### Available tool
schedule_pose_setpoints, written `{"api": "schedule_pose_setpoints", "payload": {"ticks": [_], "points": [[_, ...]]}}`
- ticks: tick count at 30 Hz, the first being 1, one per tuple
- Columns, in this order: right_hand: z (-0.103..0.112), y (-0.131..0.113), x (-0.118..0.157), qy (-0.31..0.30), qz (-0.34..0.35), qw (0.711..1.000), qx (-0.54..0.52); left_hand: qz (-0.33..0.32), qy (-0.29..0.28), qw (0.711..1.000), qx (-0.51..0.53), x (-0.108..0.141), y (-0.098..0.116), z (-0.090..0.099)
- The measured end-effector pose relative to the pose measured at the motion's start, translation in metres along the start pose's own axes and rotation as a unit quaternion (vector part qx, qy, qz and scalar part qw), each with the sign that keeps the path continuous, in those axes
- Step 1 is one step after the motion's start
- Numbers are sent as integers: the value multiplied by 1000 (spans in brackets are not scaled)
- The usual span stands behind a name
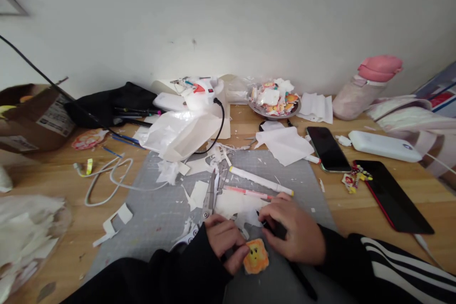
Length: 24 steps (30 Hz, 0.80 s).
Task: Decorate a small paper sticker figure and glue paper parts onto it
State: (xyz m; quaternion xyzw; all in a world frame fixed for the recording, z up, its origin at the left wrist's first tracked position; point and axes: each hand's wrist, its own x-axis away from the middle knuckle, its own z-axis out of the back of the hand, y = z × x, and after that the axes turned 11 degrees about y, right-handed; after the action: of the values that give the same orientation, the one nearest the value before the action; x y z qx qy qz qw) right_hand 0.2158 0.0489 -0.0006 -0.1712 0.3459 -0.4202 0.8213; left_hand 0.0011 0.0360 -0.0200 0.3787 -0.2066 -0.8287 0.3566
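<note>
Single head-worn view, looking forward and down from the near side across a gray cutting mat (149,213) and wooden desk (356,218) to the far wall (249,19); left hand (226,242) and right hand (295,232) lie close to the camera.

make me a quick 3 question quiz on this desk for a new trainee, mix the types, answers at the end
1. True or false: the bottle has a pink lid.
2. Which of these is nearest the left hand?
A) phone
B) orange piece
C) bowl
3. Fill in the missing word: the black pen is in the ____ hand.

Key:
1. True.
2. B, which lies right by the thumb.
3. Right; the right hand has its fingers around it.
</note>
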Motion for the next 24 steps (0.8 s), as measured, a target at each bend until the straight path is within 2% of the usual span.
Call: {"api": "schedule_pose_setpoints", "payload": {"ticks": [6,12,16,18,24], "points": [[-2,0,-2,-10,-9,1000,12,-4,-26,1000,-9,0,-1,0],[0,0,-4,-2,-21,1000,10,27,-1,1000,-10,-5,-1,4],[-1,1,-3,-2,-19,1000,13,32,51,988,-143,-9,-4,6],[-2,2,-2,2,-13,1000,15,30,57,978,-197,-9,-5,4],[-6,5,-1,-3,-3,1000,25,21,19,979,-201,-6,-9,-2]]}}
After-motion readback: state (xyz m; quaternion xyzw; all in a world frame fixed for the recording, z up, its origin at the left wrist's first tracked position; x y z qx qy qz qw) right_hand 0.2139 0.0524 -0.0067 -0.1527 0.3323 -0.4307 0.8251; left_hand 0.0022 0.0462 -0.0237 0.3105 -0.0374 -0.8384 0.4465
